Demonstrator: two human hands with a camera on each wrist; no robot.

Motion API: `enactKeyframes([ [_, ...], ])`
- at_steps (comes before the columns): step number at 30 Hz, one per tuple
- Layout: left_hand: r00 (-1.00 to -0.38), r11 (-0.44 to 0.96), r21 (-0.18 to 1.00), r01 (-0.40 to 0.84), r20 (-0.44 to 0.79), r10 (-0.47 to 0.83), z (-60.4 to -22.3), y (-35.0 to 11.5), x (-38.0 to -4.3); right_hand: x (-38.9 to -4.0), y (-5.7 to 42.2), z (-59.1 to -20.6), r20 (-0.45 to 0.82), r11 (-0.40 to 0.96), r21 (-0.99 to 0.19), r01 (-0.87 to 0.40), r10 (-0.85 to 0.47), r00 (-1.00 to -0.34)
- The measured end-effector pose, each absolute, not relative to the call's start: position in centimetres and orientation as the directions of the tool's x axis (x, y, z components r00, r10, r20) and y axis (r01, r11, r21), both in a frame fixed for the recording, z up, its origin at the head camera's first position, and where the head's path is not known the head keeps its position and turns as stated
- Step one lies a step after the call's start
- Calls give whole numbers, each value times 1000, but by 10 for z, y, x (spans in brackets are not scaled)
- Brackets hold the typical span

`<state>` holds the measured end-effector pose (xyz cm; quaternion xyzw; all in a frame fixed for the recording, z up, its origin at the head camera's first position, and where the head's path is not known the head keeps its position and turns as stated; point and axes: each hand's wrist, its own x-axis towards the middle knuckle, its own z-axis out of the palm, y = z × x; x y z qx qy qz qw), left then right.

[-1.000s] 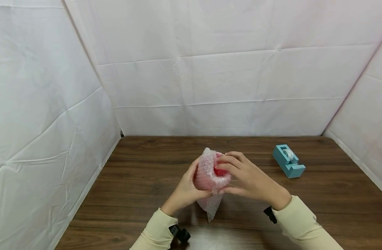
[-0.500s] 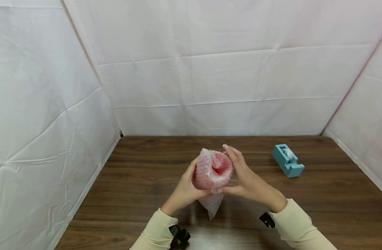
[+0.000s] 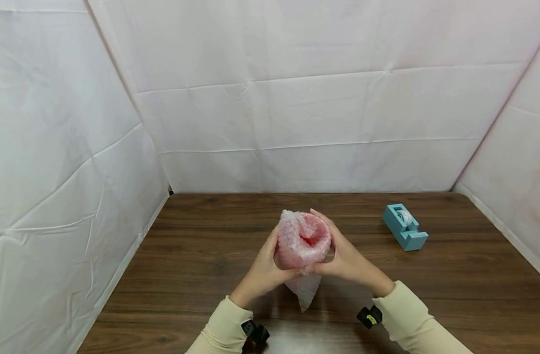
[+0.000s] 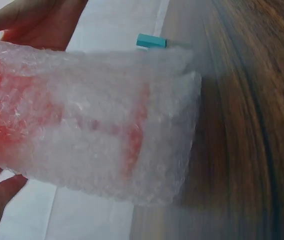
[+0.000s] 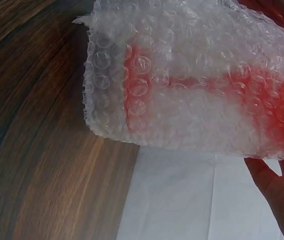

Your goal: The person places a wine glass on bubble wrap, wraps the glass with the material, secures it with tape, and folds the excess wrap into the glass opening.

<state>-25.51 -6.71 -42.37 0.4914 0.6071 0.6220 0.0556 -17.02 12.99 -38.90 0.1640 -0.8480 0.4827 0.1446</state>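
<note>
A red goblet (image 5: 277, 107) stands upright inside a sleeve of bubble wrap (image 3: 294, 248). Its thin stem and flat foot show through the plastic in both wrist views. My left hand (image 3: 262, 275) grips the bundle from the left, thumb at the near side. From the right, my right hand (image 3: 350, 259) holds it too, fingers curved round the far side and thumb close to the other thumb. The wrap's top is folded inward around a red hollow. A pointed tail of wrap hangs below the hands, close over the wooden table (image 3: 199, 255).
A light blue tape dispenser (image 3: 404, 228) with a clear roll stands at the back right of the table. White cloth walls (image 3: 270, 113) enclose the back and both sides. Each wrist wears a small black camera (image 3: 256, 333).
My right hand's fingers have come out of the wrap's top opening and moved round its far right side. My left hand keeps its grip, and the opening looks rounder.
</note>
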Motion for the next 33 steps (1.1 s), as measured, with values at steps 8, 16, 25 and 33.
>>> enactKeyframes([
  [8,-301,-315,483,817,823,482,-422,-73,-261,-171,132,-385,406,418,-801,-429,-147,-902],
  [16,-93,-309,255,916,885,455,-416,-75,-264,-170,131,-384,355,457,-794,-400,-185,-916],
  [25,80,-132,-13,991,854,514,-402,-77,-266,-170,134,-381,350,439,-793,-421,-236,-906],
  [33,136,-85,-106,991,805,577,-392,-79,-270,-170,134,-384,353,409,-808,-424,-241,-904],
])
